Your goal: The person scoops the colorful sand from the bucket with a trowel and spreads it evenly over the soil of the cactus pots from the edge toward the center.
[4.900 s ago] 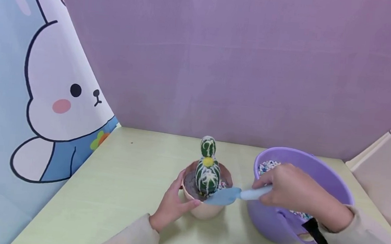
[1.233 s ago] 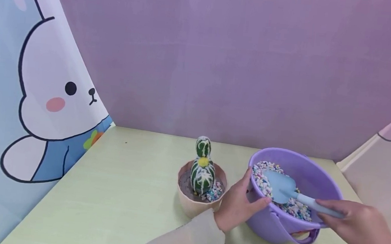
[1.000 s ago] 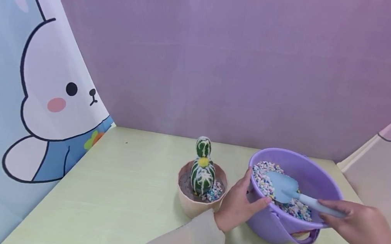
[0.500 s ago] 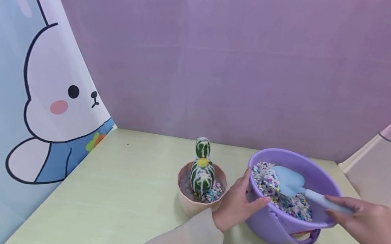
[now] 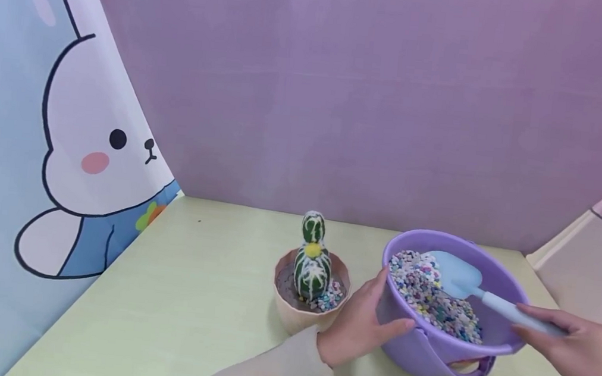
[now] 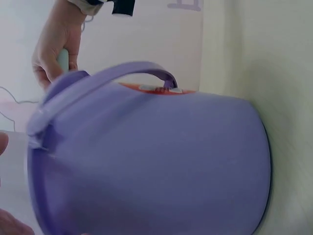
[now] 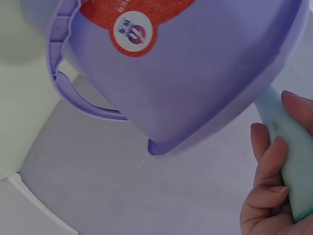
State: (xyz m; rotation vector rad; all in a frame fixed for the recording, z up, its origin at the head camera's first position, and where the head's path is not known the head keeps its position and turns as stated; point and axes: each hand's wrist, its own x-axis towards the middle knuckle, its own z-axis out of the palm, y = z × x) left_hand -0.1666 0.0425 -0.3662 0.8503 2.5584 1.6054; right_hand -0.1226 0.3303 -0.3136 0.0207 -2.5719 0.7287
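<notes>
The blue scoop [image 5: 454, 274] is inside the purple bucket [image 5: 420, 357], its blade against the coloured pebbles [image 5: 443, 308]. My right hand [image 5: 582, 350] grips its handle, fingers curled round. My left hand [image 5: 355, 327] lies spread at the rim (fingers fairly straight, not wrapped round it); firm pressure there should stop the bucket sliding. I'd push the blade low under the pebbles, then lift it level, minding the cactus [image 5: 311, 272] in its pot [image 5: 295, 319] just beside.
</notes>
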